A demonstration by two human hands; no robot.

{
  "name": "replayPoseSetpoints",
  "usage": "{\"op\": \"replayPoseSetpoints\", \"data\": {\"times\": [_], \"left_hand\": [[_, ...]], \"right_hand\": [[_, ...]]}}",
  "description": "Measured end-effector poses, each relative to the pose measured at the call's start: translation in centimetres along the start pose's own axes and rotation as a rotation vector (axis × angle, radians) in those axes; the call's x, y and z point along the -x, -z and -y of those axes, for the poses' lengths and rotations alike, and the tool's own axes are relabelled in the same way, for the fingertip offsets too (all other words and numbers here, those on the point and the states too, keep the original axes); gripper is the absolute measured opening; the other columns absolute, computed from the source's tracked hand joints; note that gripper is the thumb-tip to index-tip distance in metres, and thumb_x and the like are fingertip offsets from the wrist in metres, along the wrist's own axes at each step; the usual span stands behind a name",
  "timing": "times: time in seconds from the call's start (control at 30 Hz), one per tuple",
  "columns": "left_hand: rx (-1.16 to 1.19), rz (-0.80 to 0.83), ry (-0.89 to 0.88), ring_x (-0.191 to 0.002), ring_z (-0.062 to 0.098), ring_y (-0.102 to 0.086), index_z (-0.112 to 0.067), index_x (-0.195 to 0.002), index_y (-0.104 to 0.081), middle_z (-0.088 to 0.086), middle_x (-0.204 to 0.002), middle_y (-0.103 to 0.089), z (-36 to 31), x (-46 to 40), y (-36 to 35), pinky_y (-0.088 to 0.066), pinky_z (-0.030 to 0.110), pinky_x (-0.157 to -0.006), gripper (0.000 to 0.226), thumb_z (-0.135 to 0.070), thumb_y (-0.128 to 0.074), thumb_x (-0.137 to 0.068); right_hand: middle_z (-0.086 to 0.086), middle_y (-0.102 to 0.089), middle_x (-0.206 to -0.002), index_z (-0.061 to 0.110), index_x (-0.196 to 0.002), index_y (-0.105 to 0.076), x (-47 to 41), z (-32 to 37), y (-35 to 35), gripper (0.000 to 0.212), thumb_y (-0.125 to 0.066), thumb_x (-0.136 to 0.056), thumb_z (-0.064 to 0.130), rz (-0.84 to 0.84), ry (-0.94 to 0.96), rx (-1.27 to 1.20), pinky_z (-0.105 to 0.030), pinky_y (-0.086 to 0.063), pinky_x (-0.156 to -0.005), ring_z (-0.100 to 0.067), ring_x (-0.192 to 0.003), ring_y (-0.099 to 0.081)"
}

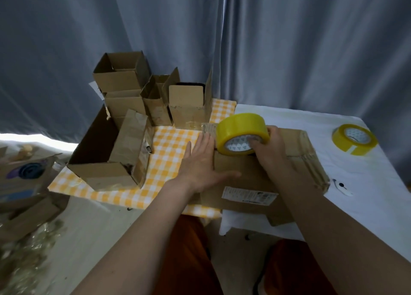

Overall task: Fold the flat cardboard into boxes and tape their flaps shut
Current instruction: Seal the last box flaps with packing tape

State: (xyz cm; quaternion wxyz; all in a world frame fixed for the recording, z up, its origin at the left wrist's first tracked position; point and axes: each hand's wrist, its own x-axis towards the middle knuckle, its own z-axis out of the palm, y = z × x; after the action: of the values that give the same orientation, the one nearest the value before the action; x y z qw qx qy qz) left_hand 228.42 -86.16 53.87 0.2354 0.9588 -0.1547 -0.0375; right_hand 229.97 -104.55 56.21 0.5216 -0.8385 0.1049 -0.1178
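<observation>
1. Two yellow tape rolls: my right hand (270, 149) grips one roll (242, 134) atop the flat brown cardboard box (262, 179); the other roll (354, 139) lies near the table's (378, 205) right edge.
2. One large open carton (100, 159) holds a folded cardboard piece (131, 139).
3. My left hand (201, 163) presses spread on the box's left edge.

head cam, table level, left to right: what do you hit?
Large open box → left hand pressing flat on the cardboard box → tape roll gripped by the right hand → second tape roll lying on the white cloth.
</observation>
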Motion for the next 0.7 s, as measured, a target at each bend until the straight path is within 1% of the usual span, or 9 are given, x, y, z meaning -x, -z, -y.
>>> {"op": "replayPoseSetpoints", "data": {"times": [0.07, 0.13, 0.2, 0.3, 0.4, 0.43, 0.5, 0.6, 0.7], "left_hand": [[-0.151, 0.082, 0.038, -0.145, 0.012, 0.02, -0.02, -0.152, 0.014, -0.003, -0.16, 0.016, 0.4, -0.1, 0.4, 0.009, 0.045, -0.119, 0.143, -0.1, -0.034, -0.044], [-0.232, 0.108, 0.029, -0.145, 0.015, 0.021, -0.015, -0.151, 0.018, 0.002, -0.16, 0.018, 0.2, -0.3, 0.5, 0.009, 0.045, -0.119, 0.152, -0.102, -0.032, -0.037], [-0.281, 0.096, 0.025, -0.146, 0.018, 0.019, -0.013, -0.151, 0.018, 0.005, -0.16, 0.017, -0.1, -0.3, 0.3, 0.009, 0.044, -0.12, 0.154, -0.103, -0.03, -0.036], [-0.307, 0.091, 0.047, -0.146, 0.018, 0.019, -0.01, -0.151, 0.015, 0.006, -0.16, 0.016, 0.1, -0.3, 0.3, 0.011, 0.04, -0.119, 0.151, -0.103, -0.028, -0.04], [-0.308, 0.103, 0.046, -0.146, 0.017, 0.02, -0.009, -0.15, 0.015, 0.006, -0.16, 0.018, -0.1, -0.1, 0.4, 0.012, 0.036, -0.118, 0.149, -0.102, -0.029, -0.043], [-0.305, 0.109, 0.039, -0.146, 0.017, 0.02, -0.009, -0.15, 0.015, 0.006, -0.16, 0.017, -0.4, 0.0, 0.4, 0.011, 0.036, -0.118, 0.147, -0.102, -0.03, -0.045], [-0.308, 0.125, 0.033, -0.146, 0.019, 0.019, -0.008, -0.15, 0.015, 0.007, -0.16, 0.017, -0.9, 0.0, 0.5, 0.009, 0.038, -0.119, 0.146, -0.099, -0.034, -0.048], [-0.379, 0.192, 0.088, -0.146, 0.025, 0.019, -0.004, -0.149, 0.015, 0.012, -0.159, 0.017, -1.7, -0.7, 1.0, 0.009, 0.04, -0.119, 0.15, -0.1, -0.035, -0.045], [-0.529, 0.273, 0.158, -0.145, 0.037, 0.019, 0.002, -0.147, 0.015, 0.023, -0.156, 0.019, -3.1, -1.7, 1.1, 0.011, 0.045, -0.116, 0.16, -0.103, -0.036, -0.038]], "right_hand": [[-0.005, -0.055, -0.107, 0.009, -0.118, -0.051, 0.3, 0.0, -0.1, 0.037, -0.066, -0.085, 0.014, 0.057, -0.02, -0.05, -0.03, -0.044, -0.076, -0.017, -0.094, -0.052], [-0.008, -0.056, -0.107, 0.008, -0.117, -0.052, 0.4, 0.3, -0.3, 0.03, -0.062, -0.088, 0.011, 0.066, 0.003, -0.04, -0.029, -0.041, -0.078, -0.019, -0.096, -0.052], [-0.006, -0.054, -0.106, 0.006, -0.117, -0.051, 0.4, 0.6, -0.2, 0.028, -0.056, -0.09, 0.007, 0.052, 0.034, -0.002, -0.028, -0.039, -0.079, -0.023, -0.101, -0.052], [-0.01, -0.056, -0.113, 0.008, -0.125, -0.047, -0.1, 0.8, 1.4, 0.037, -0.05, -0.088, 0.002, 0.027, 0.071, 0.041, -0.028, -0.038, -0.082, -0.022, -0.103, -0.051], [-0.017, -0.056, -0.123, 0.008, -0.13, -0.046, -0.9, -0.2, 5.2, 0.044, -0.05, -0.086, 0.004, -0.104, 0.087, 0.164, -0.035, -0.04, -0.092, -0.032, -0.114, -0.049], [-0.019, -0.054, -0.125, 0.008, -0.13, -0.047, -1.1, -0.8, 6.3, 0.046, -0.051, -0.085, 0.005, -0.166, 0.077, 0.231, -0.039, -0.038, -0.096, -0.035, -0.118, -0.045], [-0.02, -0.05, -0.126, 0.007, -0.129, -0.049, -0.9, -1.7, 7.6, 0.046, -0.052, -0.084, 0.007, -0.271, 0.051, 0.327, -0.041, -0.033, -0.098, -0.037, -0.121, -0.038], [-0.021, -0.049, -0.123, 0.005, -0.123, -0.052, -0.5, -2.6, 7.0, 0.039, -0.052, -0.084, 0.005, -0.283, -0.018, 0.234, -0.041, -0.033, -0.098, -0.036, -0.119, -0.039], [-0.021, -0.056, -0.118, 0.003, -0.119, -0.052, -0.5, -2.5, 6.4, 0.033, -0.057, -0.087, 0.006, -0.194, -0.088, 0.033, -0.04, -0.042, -0.092, -0.036, -0.111, -0.051]]}}
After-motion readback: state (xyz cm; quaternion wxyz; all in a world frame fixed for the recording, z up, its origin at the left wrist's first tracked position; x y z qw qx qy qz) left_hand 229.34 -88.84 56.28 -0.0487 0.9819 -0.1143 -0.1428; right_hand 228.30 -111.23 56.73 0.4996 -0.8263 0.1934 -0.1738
